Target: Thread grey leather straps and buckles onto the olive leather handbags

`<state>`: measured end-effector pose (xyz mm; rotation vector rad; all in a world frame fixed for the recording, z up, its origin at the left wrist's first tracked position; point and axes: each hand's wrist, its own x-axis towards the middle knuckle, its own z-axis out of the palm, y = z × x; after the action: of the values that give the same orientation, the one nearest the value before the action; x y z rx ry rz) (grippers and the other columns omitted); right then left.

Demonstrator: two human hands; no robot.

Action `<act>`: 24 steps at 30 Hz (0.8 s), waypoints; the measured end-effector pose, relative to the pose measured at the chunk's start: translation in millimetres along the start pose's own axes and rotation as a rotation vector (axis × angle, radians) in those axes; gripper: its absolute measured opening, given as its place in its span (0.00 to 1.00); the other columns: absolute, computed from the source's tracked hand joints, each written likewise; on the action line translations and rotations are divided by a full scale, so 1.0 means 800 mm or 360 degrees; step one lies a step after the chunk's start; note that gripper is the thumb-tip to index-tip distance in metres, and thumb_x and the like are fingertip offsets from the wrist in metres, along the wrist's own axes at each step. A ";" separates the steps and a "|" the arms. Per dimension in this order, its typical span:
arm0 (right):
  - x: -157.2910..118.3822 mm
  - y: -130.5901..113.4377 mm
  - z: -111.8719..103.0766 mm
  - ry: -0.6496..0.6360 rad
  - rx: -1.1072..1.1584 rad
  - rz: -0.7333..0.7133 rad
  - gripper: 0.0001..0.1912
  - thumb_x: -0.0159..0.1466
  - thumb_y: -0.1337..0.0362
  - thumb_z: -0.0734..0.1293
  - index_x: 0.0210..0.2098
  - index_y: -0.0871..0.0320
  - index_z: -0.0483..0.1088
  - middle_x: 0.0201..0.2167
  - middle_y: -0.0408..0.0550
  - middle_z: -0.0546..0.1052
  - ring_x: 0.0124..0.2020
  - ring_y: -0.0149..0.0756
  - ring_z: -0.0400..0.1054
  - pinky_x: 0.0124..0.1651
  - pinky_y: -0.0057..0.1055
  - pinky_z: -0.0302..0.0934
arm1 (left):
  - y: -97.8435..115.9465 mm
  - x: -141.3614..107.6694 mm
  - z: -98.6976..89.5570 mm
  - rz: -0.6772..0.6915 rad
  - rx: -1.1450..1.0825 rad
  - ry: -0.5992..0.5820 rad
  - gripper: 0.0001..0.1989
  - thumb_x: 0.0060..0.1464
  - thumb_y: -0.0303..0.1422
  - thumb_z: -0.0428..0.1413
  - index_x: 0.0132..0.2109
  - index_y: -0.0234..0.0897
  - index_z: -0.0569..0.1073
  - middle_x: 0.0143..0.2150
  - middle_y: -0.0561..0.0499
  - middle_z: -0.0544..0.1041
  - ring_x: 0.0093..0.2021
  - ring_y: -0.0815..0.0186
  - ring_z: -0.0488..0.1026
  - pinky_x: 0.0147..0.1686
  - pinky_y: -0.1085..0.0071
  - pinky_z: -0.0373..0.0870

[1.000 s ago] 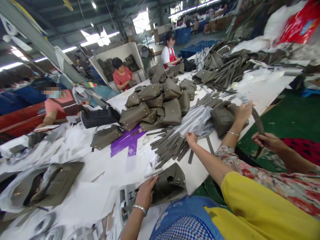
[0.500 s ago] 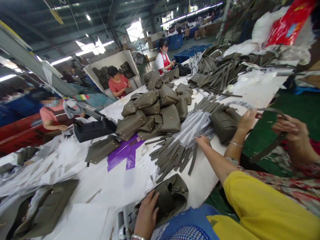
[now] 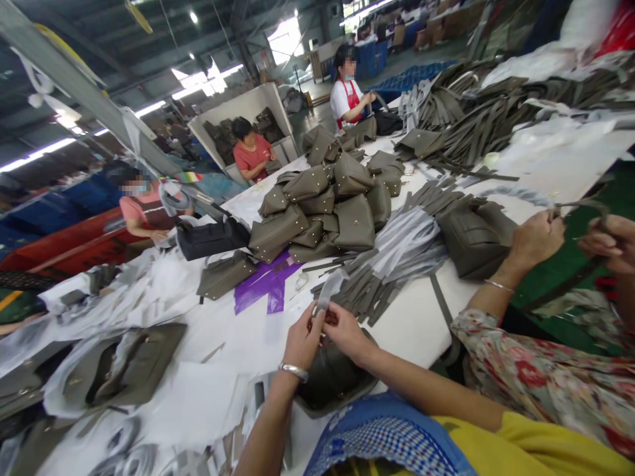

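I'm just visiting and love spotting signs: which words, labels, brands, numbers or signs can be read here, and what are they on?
None can be read.
Blue apron: pale marks, too blurred to read.
Red bag at the far right edge: cut off, no readable text.
Piled olive bags: metal studs, no legible label.
Purple plastic: no writing I can make out.

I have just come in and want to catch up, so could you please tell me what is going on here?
The left hand and right hand pinch a pale strip together above an olive bag. Beside them, a co-worker in floral sleeves holds a dark strap. More straps and a heap of olive bags lie on the white table.
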<state>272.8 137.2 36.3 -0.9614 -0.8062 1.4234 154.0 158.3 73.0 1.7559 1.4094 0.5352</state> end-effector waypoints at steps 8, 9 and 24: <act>0.008 0.047 -0.031 0.0112 0.0451 0.0851 0.16 0.61 0.52 0.59 0.37 0.56 0.69 0.42 0.54 0.76 0.44 0.39 0.72 0.46 0.41 0.65 | -0.044 -0.127 -0.083 -0.0325 -0.0229 -0.0426 0.20 0.57 0.47 0.47 0.37 0.34 0.72 0.25 0.53 0.75 0.16 0.75 0.59 0.17 0.77 0.58; 0.013 0.053 -0.034 0.0120 0.0467 0.0852 0.15 0.61 0.52 0.59 0.35 0.56 0.69 0.40 0.54 0.77 0.43 0.39 0.72 0.46 0.41 0.66 | -0.049 -0.145 -0.093 -0.0360 -0.0298 -0.0529 0.20 0.56 0.47 0.48 0.35 0.33 0.72 0.26 0.52 0.75 0.17 0.75 0.61 0.19 0.77 0.59; -0.007 0.014 -0.025 0.0145 0.0660 0.0456 0.06 0.53 0.65 0.73 0.28 0.56 0.71 0.31 0.41 0.79 0.33 0.31 0.73 0.45 0.31 0.69 | -0.105 -0.215 -0.222 -0.0766 0.0791 0.0093 0.23 0.53 0.52 0.46 0.43 0.42 0.74 0.35 0.51 0.79 0.35 0.60 0.74 0.39 0.66 0.68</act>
<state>286.1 129.7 18.4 -0.8314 -0.2910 1.6954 -78.3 57.2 136.7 1.6770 2.0532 -0.0321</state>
